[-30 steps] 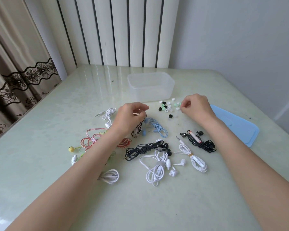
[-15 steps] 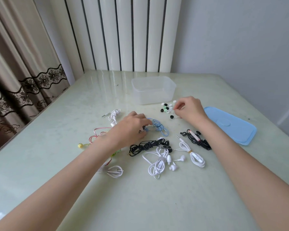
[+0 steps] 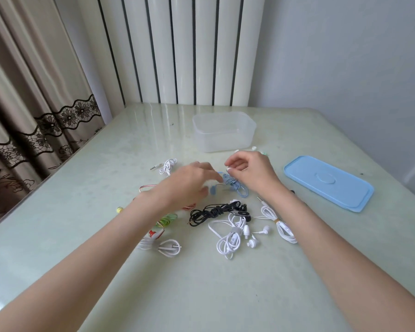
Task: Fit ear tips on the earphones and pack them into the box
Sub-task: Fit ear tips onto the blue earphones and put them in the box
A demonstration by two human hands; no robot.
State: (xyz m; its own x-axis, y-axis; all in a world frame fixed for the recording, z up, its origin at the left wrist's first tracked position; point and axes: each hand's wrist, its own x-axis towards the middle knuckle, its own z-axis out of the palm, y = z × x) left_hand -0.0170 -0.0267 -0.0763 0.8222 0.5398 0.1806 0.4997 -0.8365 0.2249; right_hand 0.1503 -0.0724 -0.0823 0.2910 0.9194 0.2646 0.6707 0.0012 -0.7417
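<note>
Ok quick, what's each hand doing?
Left hand: blurred, at the light blue corded earphones; grip cannot be told.
Right hand: pinching a small white ear tip.

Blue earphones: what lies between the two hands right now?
In the head view, the blue earphones lie bunched on the table between the left hand and the right hand.

On the pale green glossy table (image 3: 106, 188), the left hand (image 3: 187, 185), blurred, reaches onto the bundled light-blue wired earphones (image 3: 235, 185). The right hand (image 3: 252, 171) pinches a small white ear tip (image 3: 228, 168) just above that bundle. Behind stands a clear plastic box (image 3: 223, 130); its blue rectangular lid (image 3: 328, 183) lies to the right. White earphones (image 3: 233, 236) and black earphones (image 3: 213, 212) lie nearer.
</note>
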